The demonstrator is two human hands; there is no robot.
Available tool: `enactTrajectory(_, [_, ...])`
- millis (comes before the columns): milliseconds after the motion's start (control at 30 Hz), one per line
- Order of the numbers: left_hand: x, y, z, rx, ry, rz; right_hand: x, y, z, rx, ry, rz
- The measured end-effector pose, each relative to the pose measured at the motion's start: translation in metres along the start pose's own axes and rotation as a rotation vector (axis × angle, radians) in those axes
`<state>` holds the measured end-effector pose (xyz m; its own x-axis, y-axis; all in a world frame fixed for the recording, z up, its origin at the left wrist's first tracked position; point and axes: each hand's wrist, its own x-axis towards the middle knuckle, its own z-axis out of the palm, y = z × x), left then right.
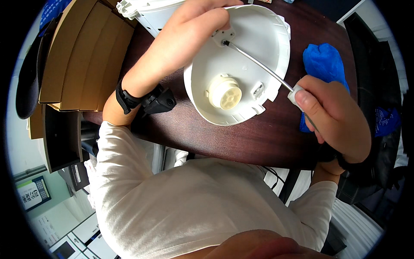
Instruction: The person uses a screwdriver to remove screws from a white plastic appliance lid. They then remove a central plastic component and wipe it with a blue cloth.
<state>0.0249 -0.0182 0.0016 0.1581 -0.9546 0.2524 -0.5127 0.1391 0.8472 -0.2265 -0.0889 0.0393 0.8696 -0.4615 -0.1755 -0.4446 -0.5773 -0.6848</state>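
A rounded white plastic housing (265, 39) is tilted over the dark table with its hollow inside toward me. My left hand (205, 20) is closed on its upper left edge; some of the fingers are hidden. My right hand (325, 103) is wrapped round the pale handle of a screwdriver (261, 66). The screwdriver's long metal shaft slants up and left, and its dark tip meets a small fitting (223, 39) with screw holes inside the housing, just below my left hand. Lower in the housing sits a round cream-coloured knob-like part (228, 95).
Another white plastic body (153, 17) stands behind my left forearm. Brown cardboard (86, 56) rises at the left. A crumpled blue bag (323, 62) lies beyond my right hand on the dark wooden table (207, 140). A black chair (366, 172) is at the right.
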Motion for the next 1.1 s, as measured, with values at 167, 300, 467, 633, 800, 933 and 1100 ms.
enactTrajectory(167, [-0.01, 0.006, 0.008, -0.008, 0.083, -0.067, -0.008, 0.0, 0.025, -0.357, 0.277, -0.107])
enactTrajectory(300, [-0.01, 0.004, 0.006, -0.02, 0.07, -0.069, -0.009, -0.01, 0.028, -0.53, 0.38, -0.112])
enactTrajectory(467, [-0.006, 0.003, 0.005, 0.019, 0.041, -0.024, -0.003, -0.006, 0.013, -0.827, 0.536, -0.163])
enactTrajectory(633, [-0.003, 0.006, 0.003, -0.014, -0.029, -0.048, 0.007, 0.008, -0.006, -0.853, 0.587, -0.32])
enactTrajectory(800, [-0.004, 0.002, 0.0, 0.024, -0.026, -0.033, 0.002, 0.013, -0.007, -0.558, 0.419, -0.276])
enactTrajectory(933, [-0.003, 0.001, 0.001, 0.058, -0.012, -0.033, -0.003, 0.01, -0.002, -0.32, 0.331, -0.211])
enactTrajectory(1100, [-0.002, 0.001, 0.0, 0.074, -0.017, -0.026, -0.004, 0.006, -0.001, -0.199, 0.293, -0.071])
